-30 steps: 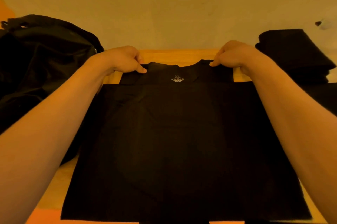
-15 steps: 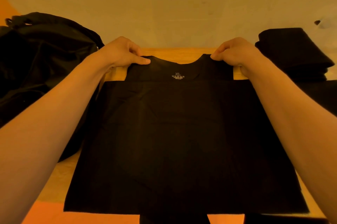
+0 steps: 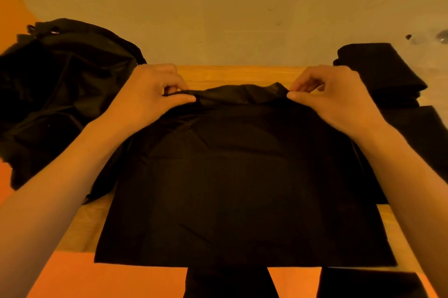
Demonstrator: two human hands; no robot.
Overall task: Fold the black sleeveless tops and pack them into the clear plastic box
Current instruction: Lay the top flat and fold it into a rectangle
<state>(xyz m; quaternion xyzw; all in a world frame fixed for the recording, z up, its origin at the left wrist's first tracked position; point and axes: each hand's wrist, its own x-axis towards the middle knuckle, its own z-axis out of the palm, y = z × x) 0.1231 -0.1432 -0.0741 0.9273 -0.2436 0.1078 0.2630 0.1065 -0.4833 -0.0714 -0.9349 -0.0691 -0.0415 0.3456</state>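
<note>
A black sleeveless top (image 3: pixel 242 188) lies spread on the wooden table (image 3: pixel 230 74), its hem hanging over the near edge. My left hand (image 3: pixel 150 96) pinches the top's left shoulder strap between thumb and fingers. My right hand (image 3: pixel 329 96) pinches the right shoulder strap the same way. The neck edge between my hands is lifted off the table and sags, so the size label is hidden. The clear plastic box is not in view.
A heap of loose black tops (image 3: pixel 60 94) fills the table's left side. A stack of folded black tops (image 3: pixel 378 72) sits at the right, against the pale wall. The orange floor (image 3: pixel 116 278) and my dark trouser legs (image 3: pixel 230 283) show below the near edge.
Both hands have raised the shoulder straps off the table and drawn them toward me; the neckline has bunched and the label is no longer seen.
</note>
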